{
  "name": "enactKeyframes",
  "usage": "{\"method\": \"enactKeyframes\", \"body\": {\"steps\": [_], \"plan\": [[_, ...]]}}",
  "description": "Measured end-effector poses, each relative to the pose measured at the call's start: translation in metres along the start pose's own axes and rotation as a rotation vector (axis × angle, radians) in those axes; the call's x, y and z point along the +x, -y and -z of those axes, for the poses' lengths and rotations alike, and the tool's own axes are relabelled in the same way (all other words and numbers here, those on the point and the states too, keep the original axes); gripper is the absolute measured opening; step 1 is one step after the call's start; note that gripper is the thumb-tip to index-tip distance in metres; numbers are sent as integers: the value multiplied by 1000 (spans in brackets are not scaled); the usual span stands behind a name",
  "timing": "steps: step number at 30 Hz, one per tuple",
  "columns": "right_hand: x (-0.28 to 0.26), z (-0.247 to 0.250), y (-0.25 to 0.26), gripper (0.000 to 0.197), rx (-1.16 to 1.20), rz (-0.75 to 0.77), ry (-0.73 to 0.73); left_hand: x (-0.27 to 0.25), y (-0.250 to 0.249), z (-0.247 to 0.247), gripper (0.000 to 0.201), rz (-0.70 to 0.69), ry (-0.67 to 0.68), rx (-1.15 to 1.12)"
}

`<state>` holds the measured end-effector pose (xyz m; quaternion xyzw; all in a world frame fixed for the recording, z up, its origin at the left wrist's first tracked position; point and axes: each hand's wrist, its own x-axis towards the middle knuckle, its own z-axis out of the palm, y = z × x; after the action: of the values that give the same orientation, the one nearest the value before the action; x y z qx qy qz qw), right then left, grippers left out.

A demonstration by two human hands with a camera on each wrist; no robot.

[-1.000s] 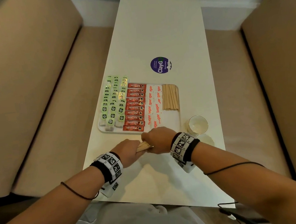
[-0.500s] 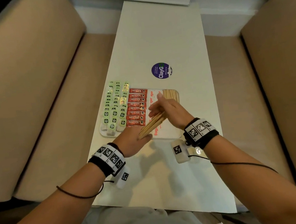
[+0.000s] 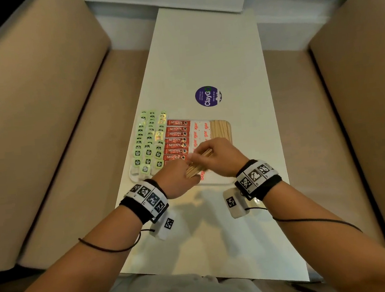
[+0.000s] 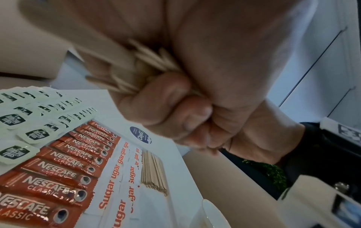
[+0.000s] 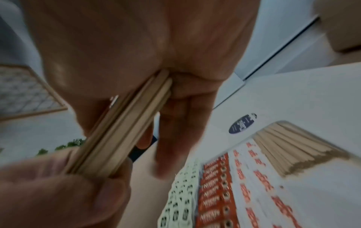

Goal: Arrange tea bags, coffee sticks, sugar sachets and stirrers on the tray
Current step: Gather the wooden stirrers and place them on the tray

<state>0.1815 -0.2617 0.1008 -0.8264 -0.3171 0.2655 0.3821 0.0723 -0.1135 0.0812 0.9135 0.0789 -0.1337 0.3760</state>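
A white tray (image 3: 223,181) on the table holds green tea bags (image 3: 149,142) at the left, then red coffee sticks (image 3: 176,139), white sugar sachets (image 3: 200,130) and a pile of wooden stirrers (image 3: 220,127) at the far right. Over the tray's near edge both hands hold one bundle of wooden stirrers (image 3: 198,165). My left hand (image 3: 178,178) grips its near end; the same bundle (image 4: 136,66) shows in the left wrist view. My right hand (image 3: 214,157) pinches the far part of the bundle (image 5: 121,132) between thumb and fingers.
A round purple sticker (image 3: 207,96) lies on the white table (image 3: 201,57) beyond the tray. A white cup rim (image 4: 213,214) shows right of the tray in the left wrist view. Beige sofas (image 3: 29,115) flank the table on both sides.
Both hands carried the stirrer bundle from the bare table in front of the tray up over the tray's near part. The right hand went from spread fingers to closing on the bundle.
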Motion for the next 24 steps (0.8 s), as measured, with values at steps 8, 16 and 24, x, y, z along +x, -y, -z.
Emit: {"method": "enactKeyframes", "body": {"steps": [8,16,24], "plan": [[-1,-8,-9,31,4,-44,-1,-2,11,-9,20,102,-2,-121],[2,-5,-24,37,114,-141,-266,-4,26,3,54,212,-163,-702],[-3,-23,-9,35,94,-83,-249,15,4,5,72,529,-447,-799]]}}
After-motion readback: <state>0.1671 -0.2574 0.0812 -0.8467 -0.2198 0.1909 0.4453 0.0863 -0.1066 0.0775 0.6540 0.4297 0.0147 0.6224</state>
